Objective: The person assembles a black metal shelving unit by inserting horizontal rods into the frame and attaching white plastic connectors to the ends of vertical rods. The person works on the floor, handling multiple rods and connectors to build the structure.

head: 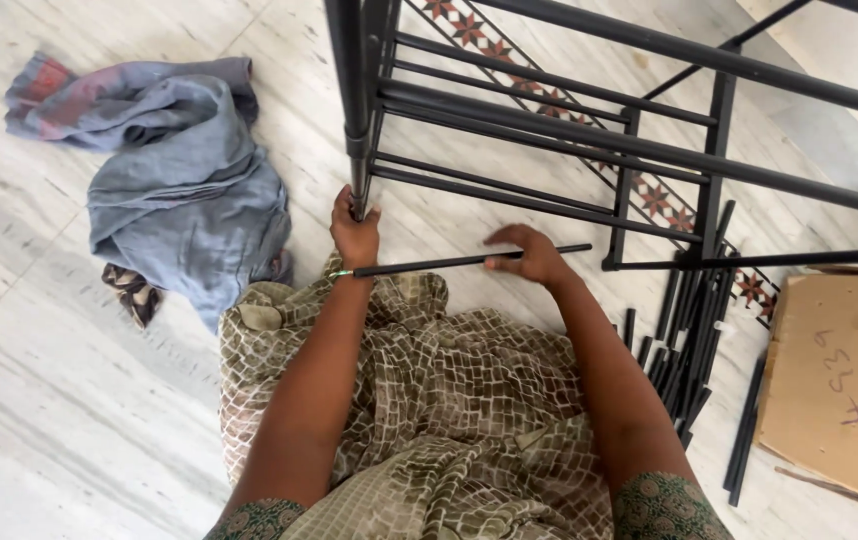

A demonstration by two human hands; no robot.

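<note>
Patterned cloth (429,400) of the person's garment fills the foreground, spread over the lap, with both bare arms reaching out over it. Beyond the hands stands the biggest thing in the room, a black metal rack frame (569,130), its rails running away to the right over the pale marble floor (49,400). A crumpled blue-grey cloth (184,170) lies left of the left-hand grip. A cardboard box (839,380) sits well to the right, with a bundle of loose black rods (689,340) between it and the right arm. The left hand (354,232) is closed round the foot of the frame's upright post. The right hand (529,255) is curled loosely over a thin black rod (449,263) lying crosswise between the two grips. Steadying that post firmly while keeping the rod level would, I'd say, serve best.
</note>
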